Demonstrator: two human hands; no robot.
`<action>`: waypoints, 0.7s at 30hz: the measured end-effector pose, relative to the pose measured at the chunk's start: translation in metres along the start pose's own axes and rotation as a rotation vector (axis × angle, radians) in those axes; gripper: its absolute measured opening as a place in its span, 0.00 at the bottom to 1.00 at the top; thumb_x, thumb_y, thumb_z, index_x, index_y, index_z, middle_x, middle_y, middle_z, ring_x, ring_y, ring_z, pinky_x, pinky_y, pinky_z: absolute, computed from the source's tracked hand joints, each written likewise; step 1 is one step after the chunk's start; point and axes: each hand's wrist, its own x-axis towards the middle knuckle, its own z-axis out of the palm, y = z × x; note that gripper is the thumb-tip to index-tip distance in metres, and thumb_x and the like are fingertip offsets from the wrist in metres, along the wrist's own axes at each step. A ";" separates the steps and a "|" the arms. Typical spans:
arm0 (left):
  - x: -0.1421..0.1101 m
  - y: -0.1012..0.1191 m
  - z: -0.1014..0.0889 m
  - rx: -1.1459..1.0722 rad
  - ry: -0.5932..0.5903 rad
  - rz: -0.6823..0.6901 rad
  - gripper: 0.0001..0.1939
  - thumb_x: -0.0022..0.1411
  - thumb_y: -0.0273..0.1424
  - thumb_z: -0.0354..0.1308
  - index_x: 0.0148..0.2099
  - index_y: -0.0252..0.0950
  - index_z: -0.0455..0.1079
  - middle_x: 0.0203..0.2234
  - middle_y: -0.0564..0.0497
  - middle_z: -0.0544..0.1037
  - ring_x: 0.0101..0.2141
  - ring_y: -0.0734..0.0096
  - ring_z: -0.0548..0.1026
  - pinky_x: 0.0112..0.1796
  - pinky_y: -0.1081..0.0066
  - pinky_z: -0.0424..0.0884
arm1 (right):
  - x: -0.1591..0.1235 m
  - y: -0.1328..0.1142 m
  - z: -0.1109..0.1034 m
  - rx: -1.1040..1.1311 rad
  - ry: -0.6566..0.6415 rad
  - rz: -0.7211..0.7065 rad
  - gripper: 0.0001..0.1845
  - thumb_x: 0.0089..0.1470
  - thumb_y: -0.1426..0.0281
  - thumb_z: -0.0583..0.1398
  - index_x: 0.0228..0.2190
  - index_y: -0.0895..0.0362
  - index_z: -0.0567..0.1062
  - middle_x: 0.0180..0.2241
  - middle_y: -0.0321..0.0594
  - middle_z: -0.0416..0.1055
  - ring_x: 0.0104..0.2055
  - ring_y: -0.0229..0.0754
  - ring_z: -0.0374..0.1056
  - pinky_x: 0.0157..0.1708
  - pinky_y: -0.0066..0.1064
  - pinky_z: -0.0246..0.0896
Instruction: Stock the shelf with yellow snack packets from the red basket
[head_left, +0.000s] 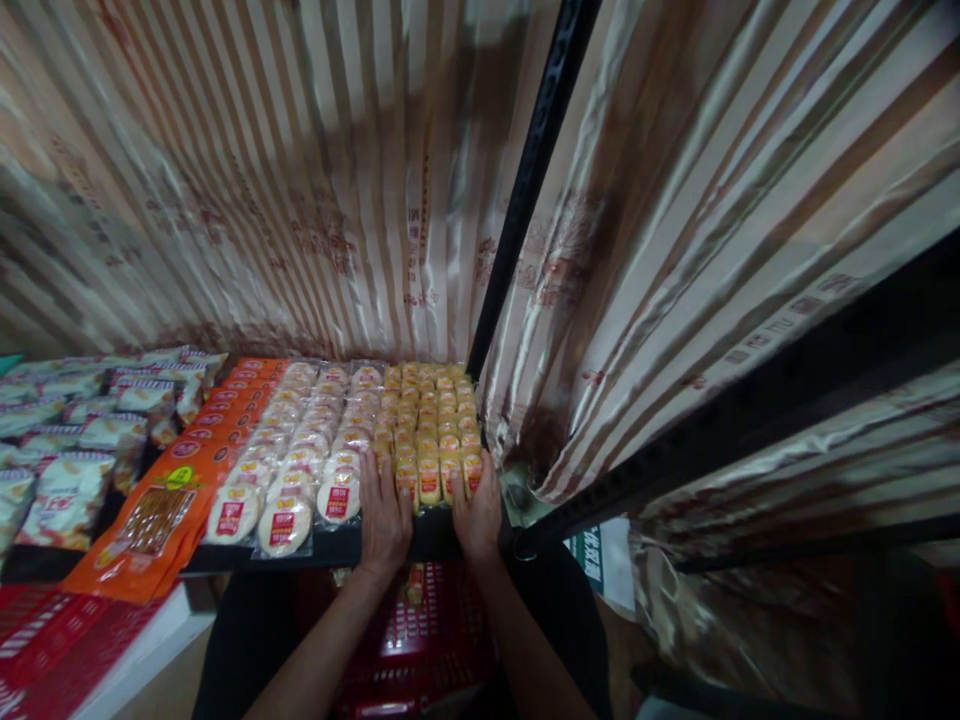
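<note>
Several rows of small yellow wrapped snack packs (428,480) with orange-red labels stand packed together at the right end of the black shelf (330,548). At the left front edge of these packs lies my left hand (386,520), its fingers stretched forward against them. My right hand (478,510) rests at their right front corner, fingers extended over the nearest packs. Neither hand appears to grip a pack; the undersides of the fingers are hidden. Beside my left hand are clear-wrapped round white rice crackers (343,487) with red labels, in overlapping rows.
Orange snack bags (161,505) and white snack bags (69,497) fill the shelf leftward. A red plastic basket (420,625) stands below, between my legs. Black metal posts, including a rear post (525,190), and a striped curtain (360,190) border the shelf.
</note>
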 end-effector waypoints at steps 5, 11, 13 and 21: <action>0.000 -0.002 0.002 -0.012 -0.018 0.002 0.34 0.66 0.28 0.43 0.68 0.38 0.30 0.67 0.42 0.28 0.65 0.53 0.33 0.60 0.47 0.47 | 0.002 0.002 0.000 0.099 -0.019 0.134 0.38 0.52 0.53 0.53 0.57 0.64 0.58 0.56 0.57 0.61 0.57 0.53 0.58 0.56 0.44 0.53; 0.005 0.002 -0.006 0.073 0.042 -0.011 0.34 0.65 0.30 0.45 0.68 0.34 0.33 0.66 0.37 0.33 0.65 0.51 0.36 0.59 0.46 0.49 | 0.009 0.003 -0.004 0.114 -0.021 0.100 0.37 0.50 0.54 0.56 0.56 0.62 0.60 0.54 0.55 0.63 0.55 0.51 0.61 0.54 0.43 0.55; 0.004 0.002 -0.013 0.138 0.086 -0.041 0.35 0.65 0.32 0.46 0.68 0.32 0.34 0.66 0.35 0.38 0.65 0.50 0.38 0.59 0.46 0.48 | 0.013 0.003 -0.006 0.118 -0.016 0.066 0.36 0.51 0.53 0.54 0.55 0.62 0.61 0.55 0.55 0.63 0.56 0.51 0.60 0.55 0.44 0.53; -0.023 -0.001 -0.024 0.300 0.042 -0.082 0.34 0.64 0.30 0.45 0.67 0.24 0.35 0.64 0.30 0.45 0.64 0.49 0.40 0.59 0.47 0.49 | 0.021 0.005 -0.005 0.140 -0.048 0.079 0.38 0.53 0.52 0.51 0.56 0.65 0.59 0.56 0.58 0.61 0.58 0.53 0.58 0.56 0.46 0.52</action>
